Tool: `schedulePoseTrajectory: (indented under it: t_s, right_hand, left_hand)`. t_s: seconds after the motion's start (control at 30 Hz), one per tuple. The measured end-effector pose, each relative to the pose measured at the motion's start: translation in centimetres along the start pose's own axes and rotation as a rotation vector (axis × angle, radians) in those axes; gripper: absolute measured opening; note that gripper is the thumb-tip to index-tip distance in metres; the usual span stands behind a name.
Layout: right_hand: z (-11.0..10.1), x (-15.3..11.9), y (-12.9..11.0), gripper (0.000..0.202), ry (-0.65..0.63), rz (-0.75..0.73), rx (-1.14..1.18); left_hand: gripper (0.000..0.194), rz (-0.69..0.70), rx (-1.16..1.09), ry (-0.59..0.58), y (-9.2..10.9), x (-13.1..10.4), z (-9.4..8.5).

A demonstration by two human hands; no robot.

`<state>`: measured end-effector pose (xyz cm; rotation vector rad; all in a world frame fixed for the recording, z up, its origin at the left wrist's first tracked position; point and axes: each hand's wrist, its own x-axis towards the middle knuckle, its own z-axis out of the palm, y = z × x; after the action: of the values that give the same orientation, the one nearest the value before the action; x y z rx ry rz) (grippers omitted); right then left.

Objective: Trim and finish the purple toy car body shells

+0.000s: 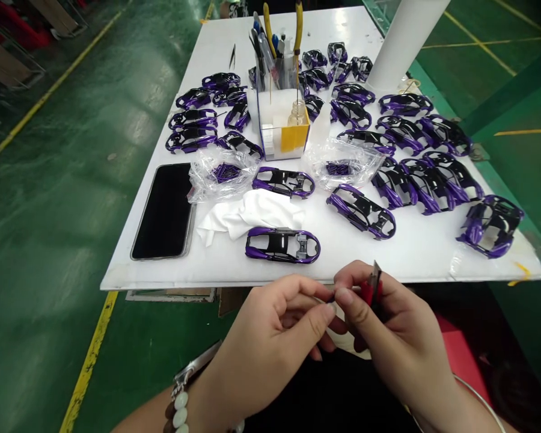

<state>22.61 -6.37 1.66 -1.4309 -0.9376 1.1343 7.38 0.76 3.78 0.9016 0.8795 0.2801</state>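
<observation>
My left hand [288, 337] is closed in a pinch on a small dark part [332, 297], mostly hidden by the fingertips. Close beside it, my right hand [397, 337] is closed round a red utility knife [368, 291], its short blade pointing up. The right thumb and forefinger meet the left fingertips at the small part. Just beyond the hands, a purple and black toy car body shell [277, 245] lies on the white table [220, 270]. A second car body shell [361, 211] rests farther right, at an angle.
A phone [163, 210] lies at the left, near a white cloth [250, 215]. Two plastic bags [225, 171] hold small purple parts. A clear tool holder [283, 129] with pliers [299, 30] stands mid-table, among several car shells. A white post [406, 42] rises at the right.
</observation>
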Motion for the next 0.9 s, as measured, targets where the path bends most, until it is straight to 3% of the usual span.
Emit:
schedulePoseTrajectory:
  t_s: [0.13,0.33,0.47,0.53,0.6,0.73,0.9]
  right_hand:
    - [-0.3,0.1,0.0,0.021,-0.04,-0.044,-0.03]
    - [-0.9,0.7,0.6,0.013,-0.122,-0.161,0.029]
    - [-1.7,0.7,0.8,0.009,-0.16,-0.253,-0.004]
    - [-2.9,0.4,0.5,0.003,-0.151,-0.298,-0.16]
    - [-4.6,0.0,-0.1,0.018,-0.132,-0.351,-0.419]
    - [-7.2,-0.6,-1.6,0.021,-0.139,-0.583,-0.968]
    - [-6.8,-0.6,-2.9,0.027,-0.18,-0.795,-1.299]
  left_hand:
    - [0.018,-0.066,-0.105,-0.067,0.2,0.3,-0.3]
    - [0.023,-0.219,-0.391,-0.282,-0.2,1.2,-0.8]
    - [0.024,-0.246,-0.442,-0.326,-0.4,1.4,-0.8]
    - [0.023,-0.23,-0.423,-0.303,-0.4,1.3,-0.7]
    - [0.02,-0.193,-0.367,-0.238,-0.3,1.0,-0.5]
    - [0.016,-0.116,-0.158,-0.115,0.0,0.2,0.0]
    - [0.013,-0.084,0.04,-0.093,0.4,-0.3,0.5]
